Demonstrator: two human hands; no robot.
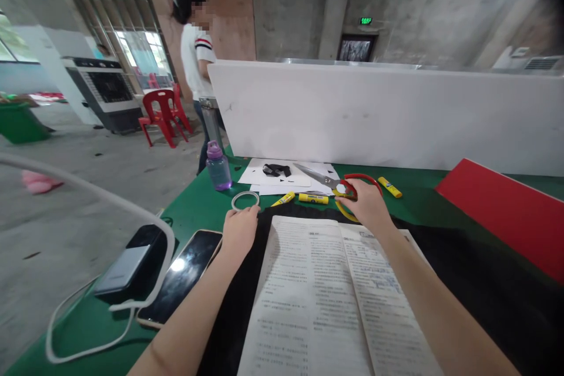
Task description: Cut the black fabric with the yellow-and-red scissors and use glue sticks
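My left hand (240,229) is closed at the near rim of a thin white tape roll (245,194), fingers pinching it just above the green table. My right hand (366,205) grips a pair of scissors (328,181) by red and yellow handles, with the blades pointing left over white paper sheets (255,173). A crumpled black strip (277,170) lies on those sheets. Below my hands, an open printed book (304,294) rests on black cloth (467,282). Yellow glue sticks (313,198) lie between my hands, with another yellow tube (390,187) right of the scissors.
A purple-lidded bottle (219,170) stands at the table's left edge. Nearer are a phone (185,276), a power bank (126,270) and a white cable (127,205). A white panel (374,117) rises behind; a red board (506,211) lies right. A person (196,64) stands beyond.
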